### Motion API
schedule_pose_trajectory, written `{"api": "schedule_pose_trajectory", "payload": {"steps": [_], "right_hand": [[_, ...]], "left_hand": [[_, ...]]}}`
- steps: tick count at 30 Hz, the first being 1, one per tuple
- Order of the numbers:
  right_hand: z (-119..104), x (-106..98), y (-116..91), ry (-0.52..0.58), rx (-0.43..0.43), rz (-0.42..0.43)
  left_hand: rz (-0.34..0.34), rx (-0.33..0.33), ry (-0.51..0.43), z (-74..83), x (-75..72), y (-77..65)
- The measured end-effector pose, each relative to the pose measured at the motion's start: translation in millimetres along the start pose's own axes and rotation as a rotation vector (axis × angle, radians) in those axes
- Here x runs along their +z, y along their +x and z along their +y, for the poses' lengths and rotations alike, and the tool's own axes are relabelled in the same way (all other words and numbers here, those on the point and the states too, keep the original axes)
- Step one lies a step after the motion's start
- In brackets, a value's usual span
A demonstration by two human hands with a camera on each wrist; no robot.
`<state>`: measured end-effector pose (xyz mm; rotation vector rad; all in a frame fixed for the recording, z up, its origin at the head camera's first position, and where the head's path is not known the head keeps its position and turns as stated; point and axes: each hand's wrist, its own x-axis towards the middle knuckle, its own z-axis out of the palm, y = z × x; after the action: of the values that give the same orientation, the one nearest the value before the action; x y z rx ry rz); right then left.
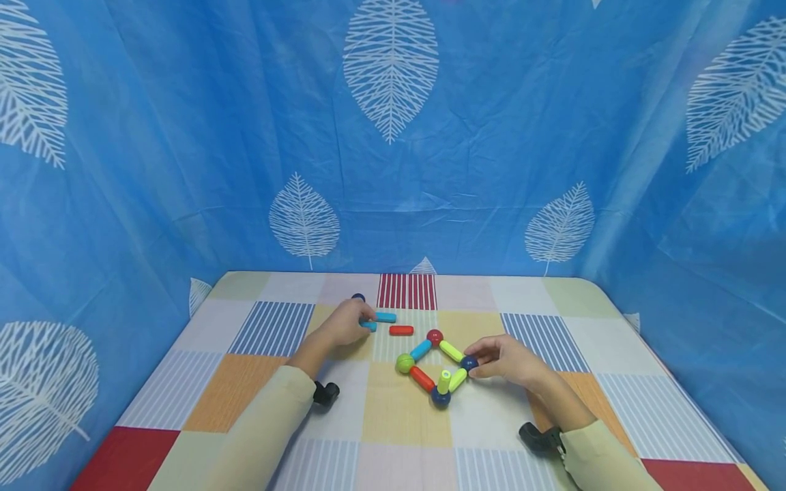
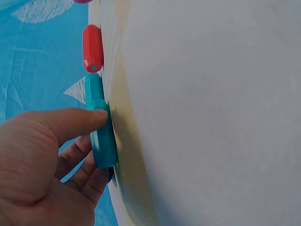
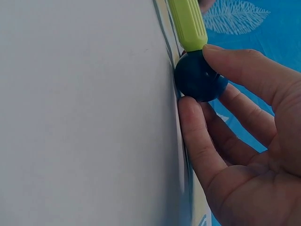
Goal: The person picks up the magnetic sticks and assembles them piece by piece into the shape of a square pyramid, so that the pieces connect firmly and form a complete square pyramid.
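At the table's back left, my left hand pinches a light blue magnetic stick between thumb and fingers. A second light blue stick lies just beyond it, with a loose red stick alongside. My right hand holds a dark blue ball at the right corner of a ring of sticks and balls. The ring's other corners are a red ball, a green ball and a dark blue ball. On that front ball a yellow-green stick stands up.
Another dark blue ball sits behind my left hand, partly hidden. A patchwork cloth covers the table. Blue curtains with white leaves hang behind and at both sides.
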<state>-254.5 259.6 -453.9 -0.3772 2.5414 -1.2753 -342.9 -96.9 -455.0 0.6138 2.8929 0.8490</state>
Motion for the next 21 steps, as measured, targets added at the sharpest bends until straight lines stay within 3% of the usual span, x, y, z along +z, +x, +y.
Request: {"api": "schedule_pose_trajectory", "payload": {"steps": [8, 21], "right_hand": [[0.2, 0.2, 0.2, 0.005, 0.0, 0.003], [1.5, -0.3, 1.2, 0.028, -0.002, -0.003]], "left_hand": [[-0.005, 0.05, 0.019, 1.4, 0.4, 0.2], [0.001, 0.055, 0.004, 2.7, -0.5, -2.0]]}}
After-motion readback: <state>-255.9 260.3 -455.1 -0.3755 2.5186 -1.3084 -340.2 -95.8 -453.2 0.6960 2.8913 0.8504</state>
